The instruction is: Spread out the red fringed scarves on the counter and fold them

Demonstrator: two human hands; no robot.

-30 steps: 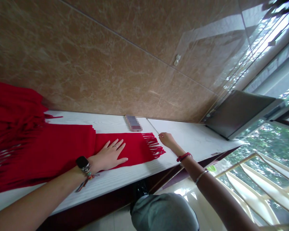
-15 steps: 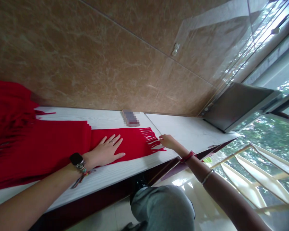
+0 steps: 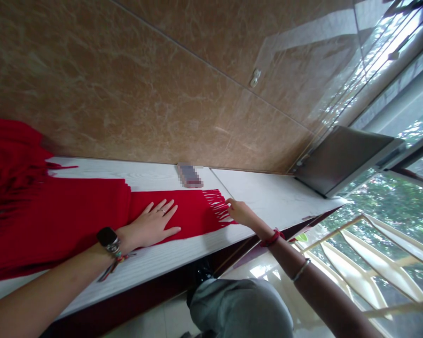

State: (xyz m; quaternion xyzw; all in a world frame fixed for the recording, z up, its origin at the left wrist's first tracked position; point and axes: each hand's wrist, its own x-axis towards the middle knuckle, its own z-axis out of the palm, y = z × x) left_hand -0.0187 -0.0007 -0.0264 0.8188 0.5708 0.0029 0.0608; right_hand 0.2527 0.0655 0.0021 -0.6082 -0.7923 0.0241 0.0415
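From where I'm standing, the left hand (image 3: 150,227) is lying palm down with its fingers spread, pressing on the narrow red cloth (image 3: 192,211), which is stretching along the counter (image 3: 268,192). The right hand (image 3: 240,213) is curling at the cloth's right end, fingertips drawn together over the fringe (image 3: 214,203); whether they are pinching a strand, I cannot tell. To my eye, working well here is meaning a flat, steady left palm and a light touch on the right, since a hard tug would be skewing the strip and tangling the threads. On the left, a thicker folded red stack (image 3: 88,206) is adjoining the strip, and a rumpled red heap (image 3: 7,145) is sitting beyond it. The near edge is running close below the fringe, so a pull that way would be risking cloth slipping over. On the far side, a phone (image 3: 189,175) is lying just beside the cloth, with the tiled wall (image 3: 127,94) rising behind. Rightward, the white top is stretching on towards a grey box (image 3: 345,155), seemingly giving the right hand its easiest way out.
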